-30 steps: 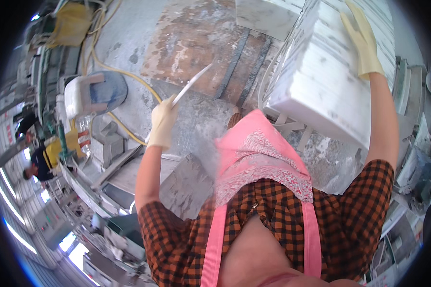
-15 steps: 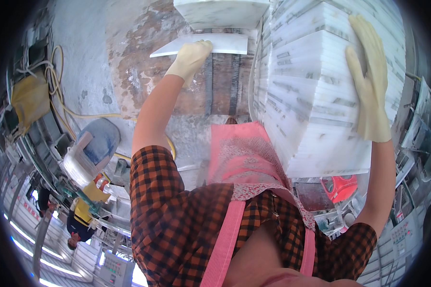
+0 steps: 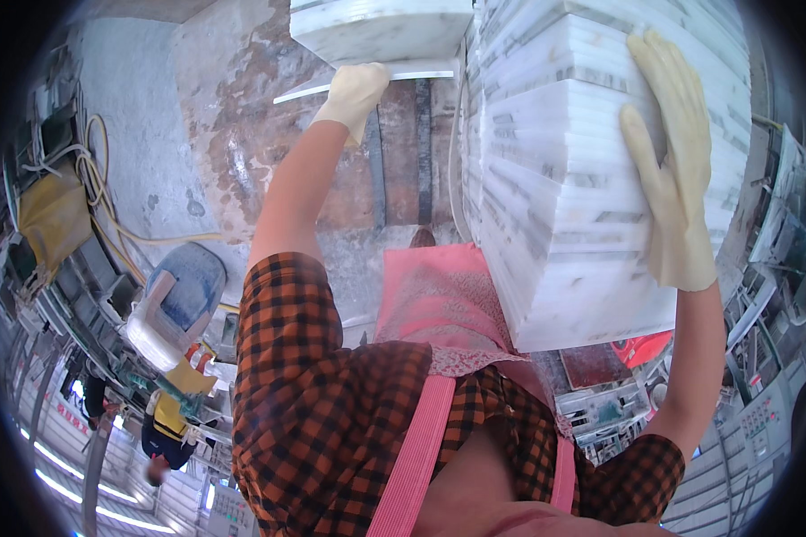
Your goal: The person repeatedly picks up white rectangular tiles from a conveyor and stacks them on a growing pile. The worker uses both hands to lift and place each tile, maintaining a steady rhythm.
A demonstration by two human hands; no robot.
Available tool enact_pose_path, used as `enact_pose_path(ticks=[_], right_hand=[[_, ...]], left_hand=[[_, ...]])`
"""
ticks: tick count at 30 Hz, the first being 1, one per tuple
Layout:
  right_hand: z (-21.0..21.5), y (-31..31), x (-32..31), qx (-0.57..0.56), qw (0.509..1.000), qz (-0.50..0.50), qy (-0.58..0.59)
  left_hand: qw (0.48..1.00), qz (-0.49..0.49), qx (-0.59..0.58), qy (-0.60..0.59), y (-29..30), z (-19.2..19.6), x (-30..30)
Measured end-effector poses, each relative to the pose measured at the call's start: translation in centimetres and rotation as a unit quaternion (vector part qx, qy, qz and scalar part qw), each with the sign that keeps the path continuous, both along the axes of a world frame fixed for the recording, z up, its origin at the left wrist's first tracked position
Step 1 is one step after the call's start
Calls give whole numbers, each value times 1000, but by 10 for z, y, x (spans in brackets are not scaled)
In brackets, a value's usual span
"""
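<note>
My left hand, in a cream glove, is closed on the upper edge of a thin white stone slab. The slab appears nearly edge-on, just in front of a shorter stack of white slabs; whether they touch I cannot tell. On my right stands a tall stack of white, grey-veined slabs. Against this stack my right hand, gloved alike, lies flat with its fingers stretched and thumb apart. A pink apron hangs down my front, close to the tall stack.
A stained brown floor with dark strips spreads below the slab. Left are a yellowish hose and a blue-and-white seat-like object. Another person is at lower left. Something red shows behind the tall stack.
The held slab has tilted from showing its broad face to showing mostly its edge. My view has shifted slightly; my right hand keeps its place on the tall stack.
</note>
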State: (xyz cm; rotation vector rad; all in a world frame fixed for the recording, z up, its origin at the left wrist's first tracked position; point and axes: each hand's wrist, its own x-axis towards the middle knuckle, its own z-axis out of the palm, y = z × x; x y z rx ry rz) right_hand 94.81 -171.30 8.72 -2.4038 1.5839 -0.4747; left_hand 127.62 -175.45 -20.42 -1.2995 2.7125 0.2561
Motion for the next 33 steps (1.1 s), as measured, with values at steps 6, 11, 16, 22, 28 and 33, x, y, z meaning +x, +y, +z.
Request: enact_pose_path(ticks=[6,11,16,22,28,33], right_hand=[[6,5,12,62,996,-58,-11],[4,8,10,80,995,-61,2],[5,-2,8,42,998,-46,33],[4,0,5,101,991,-64,65],[-1,-3,2,133,978,-77,144],[1,-8,-2,155,965,-78,195]], left_hand=[[999,-33,1,2,-21,-11,-7],[995,83,-37,-29,-40,13,-21],[923,209,-244,213,-58,16,46],[688,582,168,399,-20,-103,149],[603,588,273,465,-24,-184,137],[572,553,256,549,-37,-209,118]])
